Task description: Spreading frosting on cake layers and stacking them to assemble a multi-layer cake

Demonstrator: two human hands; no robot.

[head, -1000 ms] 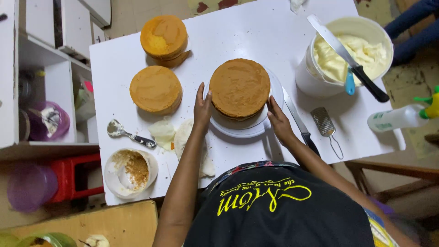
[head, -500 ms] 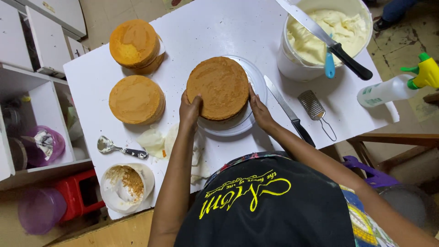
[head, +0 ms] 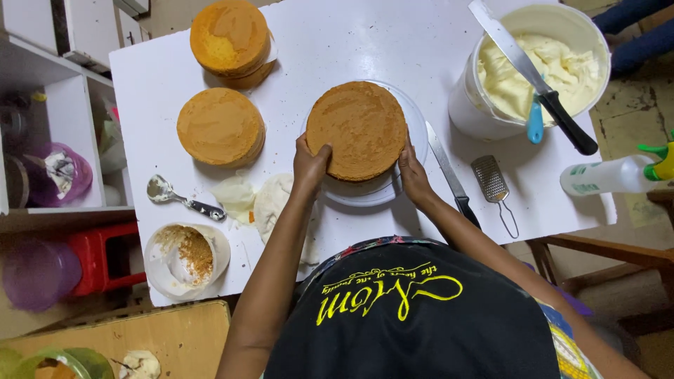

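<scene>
top (head: 414,316): black, yellow script lettering across the front
arms: bare, no sleeves over forearms
left hand (head: 309,165): no glove
right hand (head: 414,179): no glove

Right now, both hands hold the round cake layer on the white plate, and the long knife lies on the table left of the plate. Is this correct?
Not quite. In the head view the long knife lies right of the white plate, beside the right hand. The left hand and right hand do hold the round cake layer.

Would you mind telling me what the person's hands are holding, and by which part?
Both hands grip the round cake layer on the white turntable: left hand at its near-left edge, right hand at its near-right edge.
</scene>
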